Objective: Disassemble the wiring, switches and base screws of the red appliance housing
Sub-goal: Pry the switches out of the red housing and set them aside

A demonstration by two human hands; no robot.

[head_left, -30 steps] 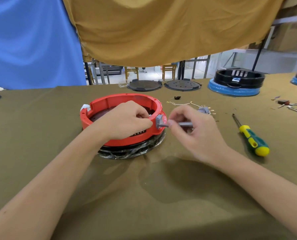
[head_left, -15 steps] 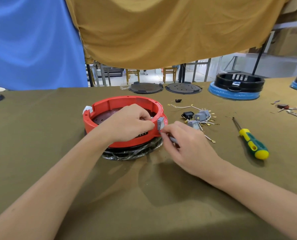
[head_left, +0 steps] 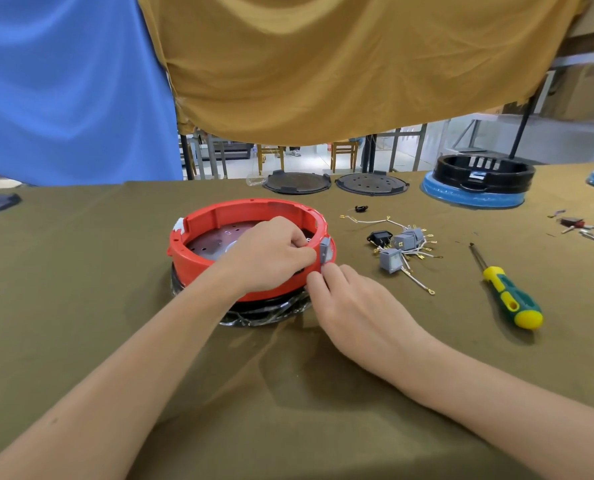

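A person's left hand [head_left: 271, 252] reaches over the near wall of the round red plastic appliance housing [head_left: 219, 216], its grip curled and pinching something small at the inner face of the wall; just what it pinches is hidden by the knuckles. At 3 o'clock from it, the small grey plastic rocker switch [head_left: 325, 250] sits in the housing's rim, and the right hand [head_left: 354, 306] comes up from 5 o'clock, fingertips [head_left: 318, 277] pressed together against the wall just beneath the switch.

The step in hand appears to be freeing this switch from its slot: the next move likely calls for squeezing its clips from inside while the right hand steadies the wall or pushes the switch through.

The housing stands at the middle of the olive cloth-covered counter [head_left: 81, 271], atop a black base wrapped in clear film [head_left: 264, 315]. Inside it shows a dark perforated plate [head_left: 212, 242]; what else it holds is hidden.

At 3 o'clock of the housing lies a loose cluster of grey switches with white wires and brass terminals [head_left: 404, 245], a black switch [head_left: 380, 237] among them. Farther out at 4 o'clock lies a green-and-yellow-handled screwdriver [head_left: 510, 299], untouched. At 1 o'clock, a black housing on a blue base [head_left: 475, 183] stands at the far edge of the counter.
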